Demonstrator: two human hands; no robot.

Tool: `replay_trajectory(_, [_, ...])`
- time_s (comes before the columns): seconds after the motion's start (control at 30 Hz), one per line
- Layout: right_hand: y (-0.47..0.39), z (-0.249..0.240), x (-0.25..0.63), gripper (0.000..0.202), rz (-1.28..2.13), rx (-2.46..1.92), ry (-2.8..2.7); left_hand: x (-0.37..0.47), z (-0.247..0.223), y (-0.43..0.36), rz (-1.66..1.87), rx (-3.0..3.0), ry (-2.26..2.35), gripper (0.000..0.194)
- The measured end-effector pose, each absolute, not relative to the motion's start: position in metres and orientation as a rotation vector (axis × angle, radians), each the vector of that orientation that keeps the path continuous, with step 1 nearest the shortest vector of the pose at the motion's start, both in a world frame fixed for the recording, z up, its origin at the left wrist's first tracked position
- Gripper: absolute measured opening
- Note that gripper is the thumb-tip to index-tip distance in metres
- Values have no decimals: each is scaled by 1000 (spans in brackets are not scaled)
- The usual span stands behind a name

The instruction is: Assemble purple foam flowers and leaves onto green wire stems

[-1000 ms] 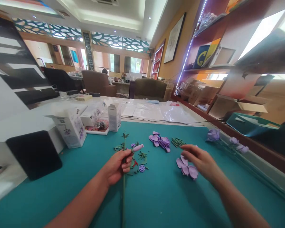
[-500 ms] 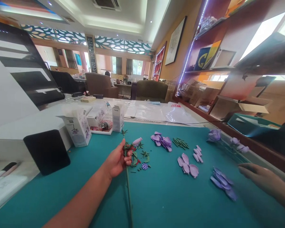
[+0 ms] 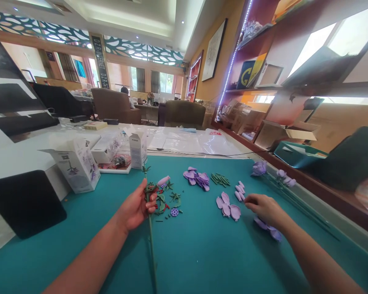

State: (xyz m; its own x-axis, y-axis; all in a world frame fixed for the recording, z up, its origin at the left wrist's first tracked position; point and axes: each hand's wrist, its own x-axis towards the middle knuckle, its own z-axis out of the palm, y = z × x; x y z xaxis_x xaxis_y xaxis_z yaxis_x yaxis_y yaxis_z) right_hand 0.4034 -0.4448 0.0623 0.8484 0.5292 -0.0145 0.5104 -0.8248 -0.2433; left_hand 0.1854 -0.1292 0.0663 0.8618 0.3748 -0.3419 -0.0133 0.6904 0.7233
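Note:
My left hand (image 3: 138, 206) is wrapped round a toy flower's green stem (image 3: 151, 245), which stands nearly upright with leafy sepals at its top. A lilac bud (image 3: 163, 181) juts out to the right beside the stem. My right hand (image 3: 265, 209) is over the mat with its fingers curled together. Its fingertips are at the lower end of a small group of lilac bud pieces (image 3: 239, 190); whether they grip one is hidden. Pale lilac petals (image 3: 226, 206) lie left of that hand, and darker purple petals (image 3: 274, 232) lie partly under it.
On the green mat (image 3: 196, 257) lie a purple petal heap (image 3: 196, 178), green sticks (image 3: 220, 179), loose leaves (image 3: 175, 197) and a purple wheel (image 3: 174, 212). Flowers with long stems (image 3: 259, 167) lie at right. Open boxes (image 3: 79, 167) and a black tablet-like slab (image 3: 27, 204) stand at left.
My right hand has moved left from the mat's right side to the bud pieces, its fingers drawn together. My left hand still holds the stem. The view has turned slightly right.

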Motion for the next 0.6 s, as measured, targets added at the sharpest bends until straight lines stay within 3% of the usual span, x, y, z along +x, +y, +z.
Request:
replay_trajectory(0.37, [-416, 33, 413, 17, 161, -2980, -812, 187, 61, -132, 196, 803, 474, 41])
replay_trajectory(0.6, [-416, 43, 397, 20, -3, -3054, -834, 186, 63, -136, 182, 821, 477, 35])
